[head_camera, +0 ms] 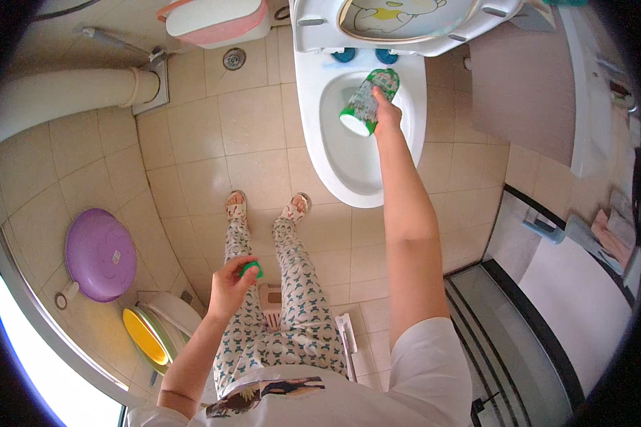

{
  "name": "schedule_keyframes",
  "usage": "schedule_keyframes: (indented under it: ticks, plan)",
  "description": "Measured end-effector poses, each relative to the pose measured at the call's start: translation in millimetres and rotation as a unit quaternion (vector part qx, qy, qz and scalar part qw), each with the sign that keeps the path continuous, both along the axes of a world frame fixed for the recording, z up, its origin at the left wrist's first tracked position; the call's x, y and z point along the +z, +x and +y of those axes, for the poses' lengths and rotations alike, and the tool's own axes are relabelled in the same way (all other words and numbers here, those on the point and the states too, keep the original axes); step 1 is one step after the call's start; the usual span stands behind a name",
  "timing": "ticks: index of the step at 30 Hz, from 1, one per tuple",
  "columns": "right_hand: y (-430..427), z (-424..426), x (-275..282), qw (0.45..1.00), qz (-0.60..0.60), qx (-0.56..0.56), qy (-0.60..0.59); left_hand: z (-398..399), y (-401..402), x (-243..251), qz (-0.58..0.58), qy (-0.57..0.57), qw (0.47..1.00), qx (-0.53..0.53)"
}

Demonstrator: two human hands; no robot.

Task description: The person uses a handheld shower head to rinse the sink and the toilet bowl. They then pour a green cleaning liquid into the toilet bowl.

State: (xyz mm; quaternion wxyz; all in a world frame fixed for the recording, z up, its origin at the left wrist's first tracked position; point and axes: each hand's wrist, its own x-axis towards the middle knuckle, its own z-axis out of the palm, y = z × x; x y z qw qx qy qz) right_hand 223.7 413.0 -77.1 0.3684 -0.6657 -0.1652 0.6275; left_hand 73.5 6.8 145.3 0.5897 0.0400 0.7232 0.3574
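Observation:
My right hand [388, 113] grips a green plastic bottle [366, 101] with a printed label, tilted over the toilet bowl [352, 160]. The bottle's pale round base faces towards me, and its mouth is hard to make out. Between the fingers and thumb of my left hand [228, 291] is a small green cap [251, 268], held above my legs and well apart from the bottle. The toilet seat and lid [320, 29] are raised, with a cartoon picture on the lid. Two blue round pieces [344, 55] sit at the seat hinges.
A pink-and-white bin [219, 24] stands left of the toilet, near a floor drain [234, 58]. A purple basin [101, 255] and a yellow basin [145, 335] lean at the left wall. A cabinet [521, 91] is to the right; a glass panel [505, 320] stands lower right.

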Motion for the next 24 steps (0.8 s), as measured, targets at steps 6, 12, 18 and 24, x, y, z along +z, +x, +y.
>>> schedule_keyframes:
  ticks: [6, 12, 18, 24]
  plan:
    - [-23, -13, -5, 0.98, 0.038, 0.192, -0.016, 4, 6, -4, -0.008, -0.023, 1.0, 0.001]
    - [-10, -25, -24, 0.985, -0.049, 0.162, -0.015, 12, 10, 5, -0.024, -0.006, 1.0, 0.011]
    - [63, -6, -11, 0.991, 0.015, -0.125, -0.046, 1, 5, 1, -0.008, -0.034, 0.999, 0.006]
    - [89, -71, 9, 0.99, -0.019, 0.039, -0.136, 9, 17, -2, -0.034, -0.015, 0.999, 0.007]
